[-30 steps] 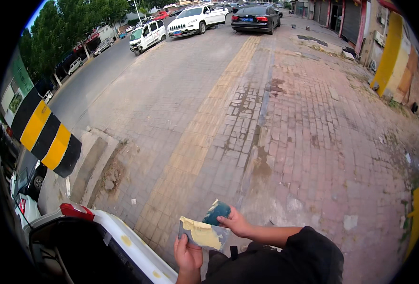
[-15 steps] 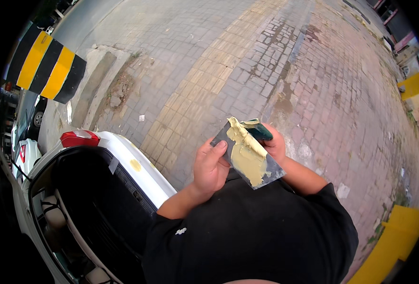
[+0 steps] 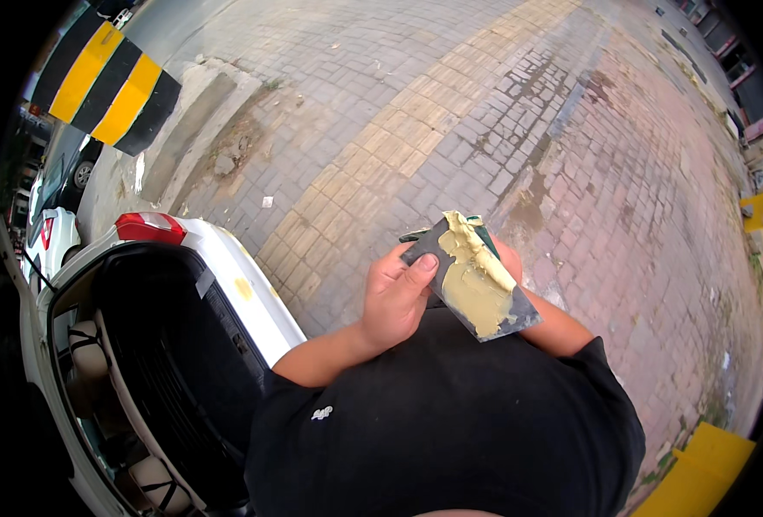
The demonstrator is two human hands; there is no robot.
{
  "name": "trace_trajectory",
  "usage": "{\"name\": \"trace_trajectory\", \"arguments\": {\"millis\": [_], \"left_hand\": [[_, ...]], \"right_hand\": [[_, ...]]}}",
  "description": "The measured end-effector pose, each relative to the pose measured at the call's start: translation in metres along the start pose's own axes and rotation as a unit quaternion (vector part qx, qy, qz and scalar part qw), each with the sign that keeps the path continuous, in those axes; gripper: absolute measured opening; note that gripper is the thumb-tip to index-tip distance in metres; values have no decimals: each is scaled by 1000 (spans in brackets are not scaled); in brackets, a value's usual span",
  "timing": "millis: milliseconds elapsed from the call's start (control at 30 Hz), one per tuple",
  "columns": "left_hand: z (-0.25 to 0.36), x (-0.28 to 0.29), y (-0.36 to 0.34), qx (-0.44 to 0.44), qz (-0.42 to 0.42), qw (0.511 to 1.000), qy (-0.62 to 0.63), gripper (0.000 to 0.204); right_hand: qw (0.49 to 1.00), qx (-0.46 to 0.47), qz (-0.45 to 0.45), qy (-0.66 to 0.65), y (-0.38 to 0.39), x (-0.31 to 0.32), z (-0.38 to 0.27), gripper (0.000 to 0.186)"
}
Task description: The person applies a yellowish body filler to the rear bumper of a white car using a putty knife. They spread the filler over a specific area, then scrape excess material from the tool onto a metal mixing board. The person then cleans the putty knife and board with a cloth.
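My left hand (image 3: 398, 293) grips the left edge of a flat dark grey plate (image 3: 519, 319), thumb on top, in front of my chest. Yellowish putty (image 3: 476, 297) is smeared across the plate, with a thick ridge along its upper right side. My right hand (image 3: 509, 258) is partly hidden at the plate's far right edge, closed on a dark green spreader (image 3: 486, 239). Most of that spreader lies behind the plate; a putty-edged green corner shows beyond the plate's upper left.
To my left stands a white car (image 3: 265, 323) with its trunk open and putty patches (image 3: 243, 289) near the red tail light (image 3: 150, 227). A black-and-yellow striped pillar (image 3: 110, 77) rises beyond it. Paving (image 3: 381, 138) stretches ahead; a yellow block (image 3: 700, 470) is at lower right.
The spreader in my right hand has gone from the plate's upper right side to behind it. The plate sits slightly farther right in view, still in my left hand.
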State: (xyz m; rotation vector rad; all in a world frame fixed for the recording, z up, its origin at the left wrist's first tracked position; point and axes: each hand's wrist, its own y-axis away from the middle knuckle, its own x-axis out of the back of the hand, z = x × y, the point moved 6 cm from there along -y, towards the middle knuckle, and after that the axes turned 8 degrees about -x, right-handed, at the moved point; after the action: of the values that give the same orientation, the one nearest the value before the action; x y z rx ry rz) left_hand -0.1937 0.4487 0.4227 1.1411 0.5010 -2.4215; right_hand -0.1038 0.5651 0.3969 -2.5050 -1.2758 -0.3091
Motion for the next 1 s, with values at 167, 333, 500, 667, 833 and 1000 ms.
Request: {"name": "trace_trajectory", "arguments": {"millis": [167,333,500,667,833,1000], "left_hand": [[1,-8,-4,-10,-13,1000,-24,31],[-7,7,-7,-3,21,1000,-11,33],[-15,-2,-8,15,-35,999,-39,33],[-15,3,0,30,-37,999,-11,30],[-12,21,-8,1,72,997,11,30],[-39,8,-18,116,70,991,18,26]], "right_hand": [[982,17,13,-189,-11,13,15,38],[997,78,17,0,-9,17,2,37],[991,105,-82,-20,-19,4,-2,38],[920,37,-75,-382,-39,16,0,23],[931,125,-74,-336,-51,43,-2,22],[938,201,-104,-263,-56,59,-10,22]]}}
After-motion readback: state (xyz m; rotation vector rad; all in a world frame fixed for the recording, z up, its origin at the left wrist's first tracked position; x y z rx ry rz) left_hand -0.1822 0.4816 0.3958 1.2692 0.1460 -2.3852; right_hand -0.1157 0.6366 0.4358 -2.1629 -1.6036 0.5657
